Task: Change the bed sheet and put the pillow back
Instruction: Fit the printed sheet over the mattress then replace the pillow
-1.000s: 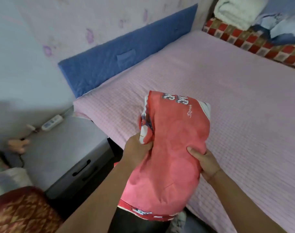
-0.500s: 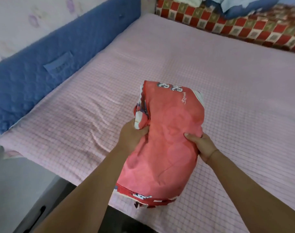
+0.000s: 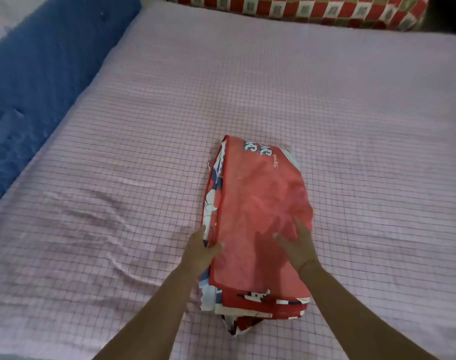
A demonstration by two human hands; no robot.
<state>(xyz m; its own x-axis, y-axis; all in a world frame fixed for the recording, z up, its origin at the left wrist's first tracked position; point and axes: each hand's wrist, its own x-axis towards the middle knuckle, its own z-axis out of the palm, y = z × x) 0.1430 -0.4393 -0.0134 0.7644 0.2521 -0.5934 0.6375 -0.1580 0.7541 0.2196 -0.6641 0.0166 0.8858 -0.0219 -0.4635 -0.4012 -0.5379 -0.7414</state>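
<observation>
Folded red sheet (image 3: 258,216), carried a second ago, now lies mid-mattress (image 3: 143,126) toward its near edge, left hand (image 3: 199,252) pinching its left side, right hand (image 3: 298,246) flat and spread on top; unfolding likely next.

Right hand (image 3: 298,245) motion-blurred over folded red sheet (image 3: 258,209); finger contact unclear. Checkered cover (image 3: 299,7) cut by top edge. Sheet lettering illegible.

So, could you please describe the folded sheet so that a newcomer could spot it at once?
Start from the pink checked mattress beside the blue padded headboard. Near its front edge lies the folded red sheet, under the left hand and right hand. It is the only bright red bundle there, with white lettering on top.
</observation>
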